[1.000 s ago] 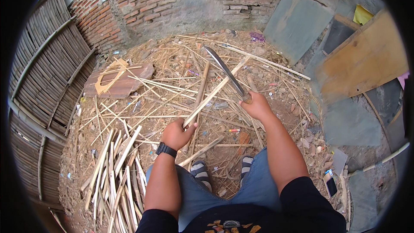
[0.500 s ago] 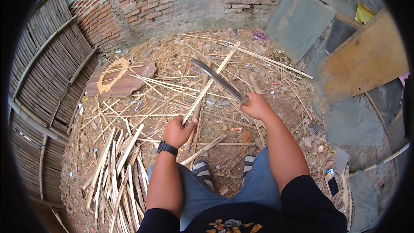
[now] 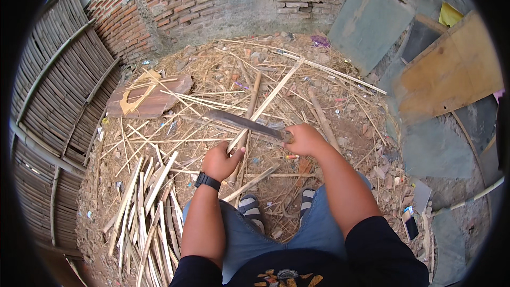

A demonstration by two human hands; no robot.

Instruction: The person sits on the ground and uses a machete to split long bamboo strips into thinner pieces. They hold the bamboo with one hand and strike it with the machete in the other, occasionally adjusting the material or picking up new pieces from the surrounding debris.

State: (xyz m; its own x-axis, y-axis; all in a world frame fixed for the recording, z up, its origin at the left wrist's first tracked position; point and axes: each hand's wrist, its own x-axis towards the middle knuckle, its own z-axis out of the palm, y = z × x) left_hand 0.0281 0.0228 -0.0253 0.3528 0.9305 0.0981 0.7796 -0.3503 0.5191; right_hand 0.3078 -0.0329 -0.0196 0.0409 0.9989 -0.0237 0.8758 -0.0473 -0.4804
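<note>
My left hand (image 3: 220, 162), with a dark watch (image 3: 206, 181) on its wrist, is closed round the near end of a long pale bamboo strip (image 3: 277, 89). The strip slants away from me, up and to the right. My right hand (image 3: 305, 141) is closed on the handle of a machete (image 3: 241, 122). Its broad dark blade points left and lies across the strip just beyond my left hand; whether it touches the strip I cannot tell. Below the blade a round wooden pole (image 3: 254, 94) runs over the ground.
Split bamboo strips (image 3: 143, 223) are piled at the lower left. A brown board (image 3: 178, 93) lies beyond them. Bamboo fencing (image 3: 56, 85) stands left, a brick wall (image 3: 212, 0) behind, and flat panels (image 3: 451, 69) lean at the right. A phone (image 3: 410, 227) lies lower right.
My right hand has brought the machete down and to the left, so the blade now crosses the strip closer to my left hand. The strip's far end has shifted slightly right.
</note>
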